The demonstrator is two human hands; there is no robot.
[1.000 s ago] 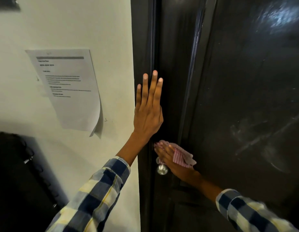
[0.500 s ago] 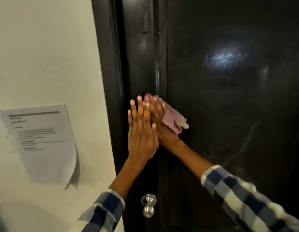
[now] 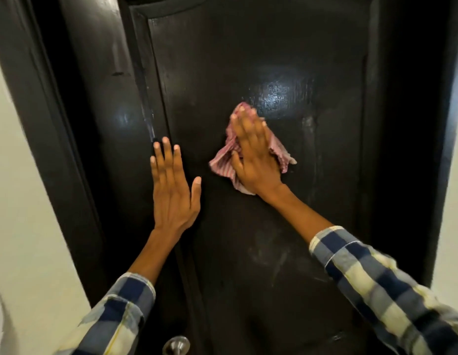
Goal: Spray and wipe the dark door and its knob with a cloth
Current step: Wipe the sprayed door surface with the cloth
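Two hands are on the door [image 3: 287, 239] now, and both have shifted since half a second ago. Starting at the left: the pale wall [image 3: 23, 226] and the dark frame [image 3: 51, 139] mark that edge, and the paper notice that was on the wall has slid out of my view as I turned toward the panel. My left hand [image 3: 173, 190] lies flat and spread, fingers wide, holding nothing, pressed on the moulded edge where stile meets panel; I judge it is bracing the door against my push. Below it, at the bottom border, the metal knob [image 3: 176, 346] peeks in, well apart from both hands. I judge it had its rub a second ago, when the cloth was right at it.

Moving right, my right hand [image 3: 253, 155] has travelled from the stile out to the middle of the panel, palm flat, pinning the pink striped cloth [image 3: 224, 162] against the wood, just below the glossy patch of reflected light [image 3: 276, 96]. So the work has moved to the broad face. Open panel lies above, below and to the right, with faint smears lower down, up to the raised moulding and right frame [image 3: 412, 149]. No spray bottle shows.
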